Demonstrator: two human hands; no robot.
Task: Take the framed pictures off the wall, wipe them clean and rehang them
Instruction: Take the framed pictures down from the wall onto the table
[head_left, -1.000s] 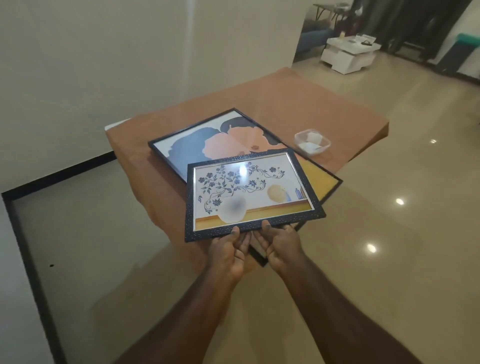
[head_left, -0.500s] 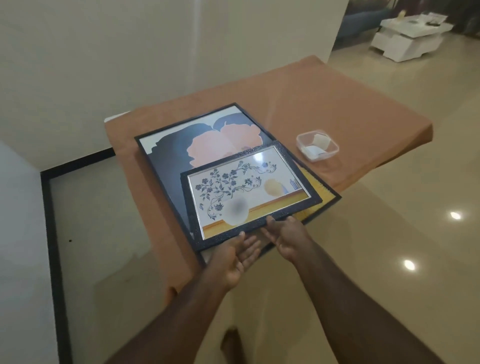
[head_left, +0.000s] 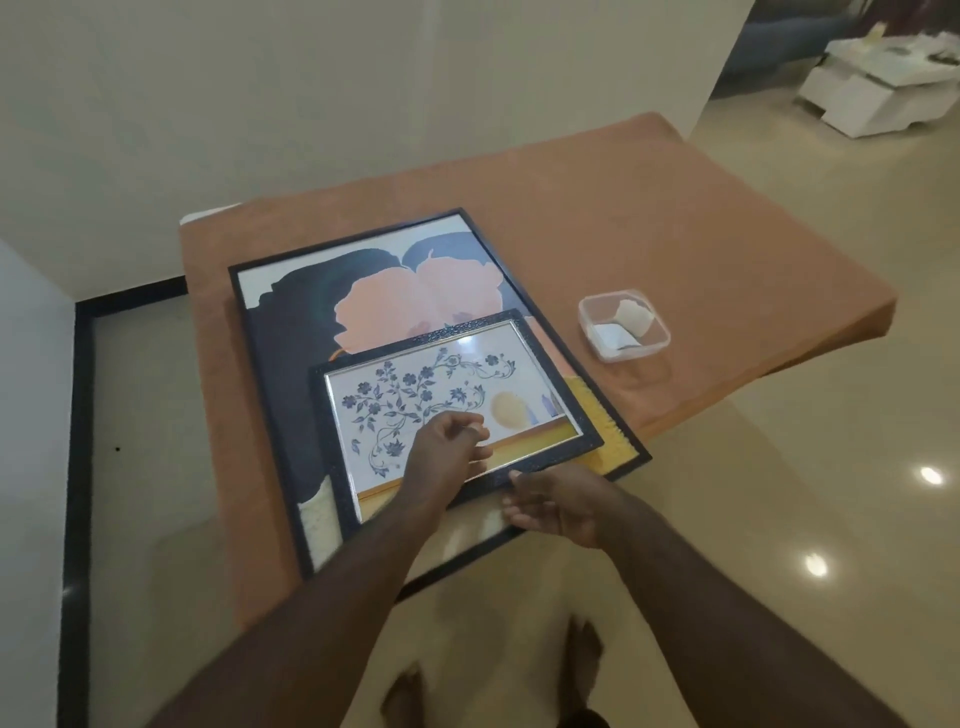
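A small framed picture (head_left: 457, 395) with blue vine flowers and a black textured frame lies flat on a larger framed picture (head_left: 322, 312) of peach petals and dark shapes. Both lie on a table under an orange-brown cloth (head_left: 675, 234). My left hand (head_left: 447, 441) hovers on or just over the small picture's glass, fingers loosely curled and holding nothing. My right hand (head_left: 550, 504) is at the small frame's near edge, thumb touching it, fingers fairly straight below it.
A clear plastic tub (head_left: 623, 325) with white folded wipes sits on the cloth right of the pictures. The large frame overhangs the table's near edge. A cream wall stands behind, glossy floor to the right, and a white low table (head_left: 872, 93) far back.
The small picture went from held up in both hands to lying on the large one. My left hand left its near edge and moved over the glass. The view shifted closer.
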